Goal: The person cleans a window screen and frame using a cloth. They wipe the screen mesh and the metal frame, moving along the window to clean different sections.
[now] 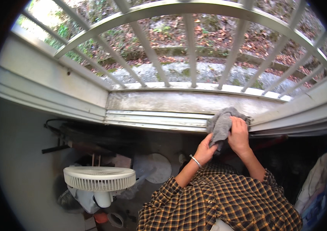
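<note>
A grey cloth (221,125) is bunched over the right end of the white window track (157,119), close to the corner of the frame. My right hand (239,135) presses on the cloth's right side, its fingertips on the fabric. Lower down, my left hand (205,150) grips the cloth's hanging end between thumb and fingers; a silver bangle circles that wrist. Behind the track runs the stained window sill (163,101). What lies under the cloth is hidden.
White window bars (191,52) rise beyond the sill, with leaf-strewn ground outside. A white electric fan (100,177) stands below at the left, near a round pale disc (154,168). Fabric (316,179) hangs at the lower right.
</note>
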Tool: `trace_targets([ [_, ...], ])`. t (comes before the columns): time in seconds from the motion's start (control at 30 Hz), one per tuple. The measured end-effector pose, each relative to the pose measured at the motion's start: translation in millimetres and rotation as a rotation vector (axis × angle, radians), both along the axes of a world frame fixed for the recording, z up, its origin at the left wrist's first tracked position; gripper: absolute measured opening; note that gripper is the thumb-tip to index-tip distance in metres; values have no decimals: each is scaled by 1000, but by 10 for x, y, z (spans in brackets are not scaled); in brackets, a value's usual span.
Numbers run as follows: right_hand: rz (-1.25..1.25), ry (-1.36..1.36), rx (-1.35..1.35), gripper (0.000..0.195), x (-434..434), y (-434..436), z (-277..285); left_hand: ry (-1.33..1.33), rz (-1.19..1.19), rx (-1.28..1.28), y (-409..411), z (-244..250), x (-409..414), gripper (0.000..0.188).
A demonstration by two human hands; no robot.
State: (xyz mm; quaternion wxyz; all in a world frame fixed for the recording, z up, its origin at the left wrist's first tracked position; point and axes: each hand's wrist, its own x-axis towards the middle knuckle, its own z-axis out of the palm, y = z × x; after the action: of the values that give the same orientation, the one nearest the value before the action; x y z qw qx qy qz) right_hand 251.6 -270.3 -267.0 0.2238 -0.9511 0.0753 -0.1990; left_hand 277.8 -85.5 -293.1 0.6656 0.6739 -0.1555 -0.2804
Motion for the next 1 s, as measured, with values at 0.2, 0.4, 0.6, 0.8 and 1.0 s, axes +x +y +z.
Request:
trace_targets([
  [0.2, 211, 34, 61, 56, 366, 770, 430, 120, 235, 130, 861, 406, 51, 49],
  [0.4, 398, 30, -22, 56, 1078, 1856, 754, 14, 615, 89, 1644, 659, 271, 71],
  [0.6, 595, 336, 535, 48, 1462, 2414, 1395, 174, 773, -400, 2105, 1424, 476, 73],
  [0.8, 708, 241, 743, 47, 1179, 2620, 1833, 107, 858, -411, 2288, 1568, 334, 68],
  [1.0, 995, 125, 589, 91, 1290, 2083, 1864, 63, 877, -559, 2282, 1818, 274, 68],
])
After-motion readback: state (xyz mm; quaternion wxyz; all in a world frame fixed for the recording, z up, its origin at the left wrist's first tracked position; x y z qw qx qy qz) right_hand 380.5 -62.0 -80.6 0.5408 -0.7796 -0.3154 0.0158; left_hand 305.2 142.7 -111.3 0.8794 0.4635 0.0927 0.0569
